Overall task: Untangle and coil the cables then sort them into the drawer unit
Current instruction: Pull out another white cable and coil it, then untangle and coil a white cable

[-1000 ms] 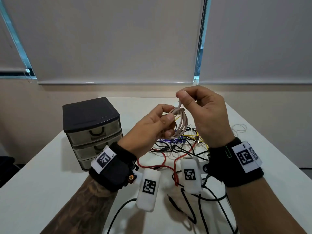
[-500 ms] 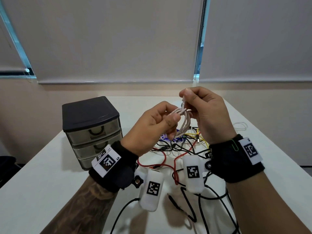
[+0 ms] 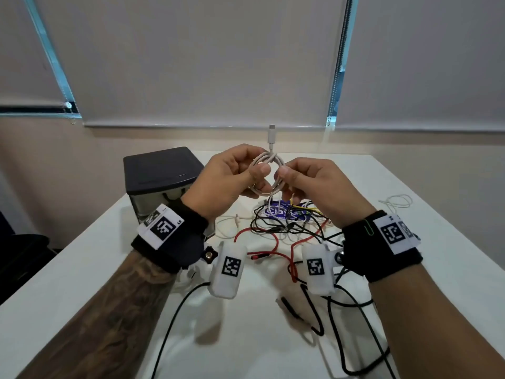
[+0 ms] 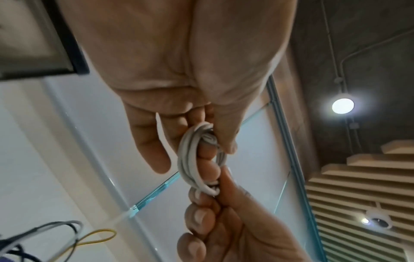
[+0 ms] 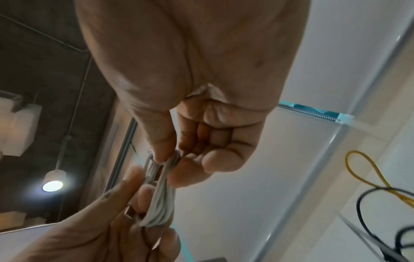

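A white cable coil (image 3: 269, 175) is held up over the table between both hands. My left hand (image 3: 258, 176) pinches its left side, thumb in front and fingers behind. On the coil's right side my right hand (image 3: 284, 181) pinches between thumb and fingers. The cable's connector end (image 3: 272, 134) sticks straight up, free, above the coil. The left wrist view shows the coil (image 4: 190, 163) wound in several loops around my left fingers (image 4: 156, 156). Seen from the right wrist, the coil (image 5: 159, 200) is pinched at its top by my right thumb. The dark-topped drawer unit (image 3: 161, 170) stands behind my left hand, its drawers mostly hidden.
A tangle of black, red and yellow cables (image 3: 287, 228) lies on the white table (image 3: 82, 283) below my hands, over a blue packet (image 3: 281, 213). A thin white cable (image 3: 396, 201) lies at the far right. Another white cable (image 3: 232, 218) lies near the drawer unit. Black leads (image 3: 341, 324) trail at the front.
My right hand let go of the cable's end and dropped to pinch the coil's right side. The connector now stands free above the coil. Both hands rose slightly.
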Demonstrator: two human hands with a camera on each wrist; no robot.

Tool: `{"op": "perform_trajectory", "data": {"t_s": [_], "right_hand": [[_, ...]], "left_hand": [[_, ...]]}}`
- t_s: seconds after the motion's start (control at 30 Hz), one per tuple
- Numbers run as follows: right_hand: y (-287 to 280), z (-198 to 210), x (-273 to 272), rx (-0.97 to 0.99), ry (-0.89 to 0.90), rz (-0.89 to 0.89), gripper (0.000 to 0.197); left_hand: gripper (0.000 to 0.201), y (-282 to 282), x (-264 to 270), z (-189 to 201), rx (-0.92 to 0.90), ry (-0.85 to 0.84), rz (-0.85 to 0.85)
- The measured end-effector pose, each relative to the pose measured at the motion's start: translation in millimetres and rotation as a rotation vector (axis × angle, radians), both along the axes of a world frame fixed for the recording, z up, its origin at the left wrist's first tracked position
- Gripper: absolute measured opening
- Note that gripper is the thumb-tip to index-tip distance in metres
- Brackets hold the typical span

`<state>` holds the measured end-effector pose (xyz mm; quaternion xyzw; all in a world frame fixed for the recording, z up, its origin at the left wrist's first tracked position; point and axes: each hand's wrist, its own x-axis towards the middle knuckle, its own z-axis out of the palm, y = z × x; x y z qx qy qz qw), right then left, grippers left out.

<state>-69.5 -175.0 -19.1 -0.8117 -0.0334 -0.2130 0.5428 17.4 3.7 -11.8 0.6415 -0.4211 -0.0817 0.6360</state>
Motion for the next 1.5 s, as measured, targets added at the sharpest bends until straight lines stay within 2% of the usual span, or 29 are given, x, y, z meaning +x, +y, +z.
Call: {"op": "perform_trajectory", "data": {"t_s": [0.13, 0.27, 0.33, 0.4, 0.47, 0.57, 0.63, 0.77, 0.87, 1.0, 1.17, 1.23, 1.3, 1.5], "right_hand": [[14, -1, 1, -0.093, 0.077, 0.061, 0.021], [27, -4, 8, -0.081, 0.154, 0.106, 0.026], [33, -11, 13, -0.047, 0.231, 0.143, 0.029], [36, -23, 22, -0.092, 0.346, 0.195, 0.021], [37, -36, 34, -0.247, 0.462, 0.219, 0.01], [47, -52, 53, -0.63, 0.504, 0.129, 0.029], [61, -59, 61, -0.847, 0.507, 0.102, 0.033], [75, -68, 82, -0.945, 0.609, 0.186, 0.041], [66, -64, 88, -0.881, 0.564, 0.105, 0.031], [43, -46, 81, -0.558, 0.265, -0.026, 0.008], [21, -11, 69, -0.263, 0.013, -0.155, 0.021], [14, 5, 65, -0.162, -0.059, -0.175, 0.021], [9, 18, 59, -0.125, -0.097, -0.181, 0.018], [0, 35, 45, -0.195, -0.091, -0.169, 0.015]], "left_hand": [[0.022, 24, -3, 1, 0.084, -0.032, 0.093], [0.016, 43, 6, -4, 0.183, -0.08, 0.213], [0.013, 51, 10, -11, 0.23, -0.067, 0.223], [0.01, 61, 14, -21, 0.347, -0.092, 0.229], [0.008, 72, 17, -31, 0.564, -0.123, 0.217], [0.008, 82, 22, -49, 0.864, -0.149, 0.137], [0.006, 81, 28, -60, 0.98, -0.209, 0.117], [0.011, 73, 39, -69, 1.071, -0.234, 0.099], [0.007, 66, 40, -68, 1.102, -0.234, 0.062], [0.007, 62, 40, -74, 1.115, -0.228, -0.016], [0.01, 58, 40, -79, 1.091, -0.368, 0.082], [0.006, 57, 38, -77, 1.019, -0.359, 0.096], [0.004, 57, 34, -78, 0.986, -0.371, 0.1], [0.005, 59, 29, -74, 1.087, -0.363, 0.098]]}}
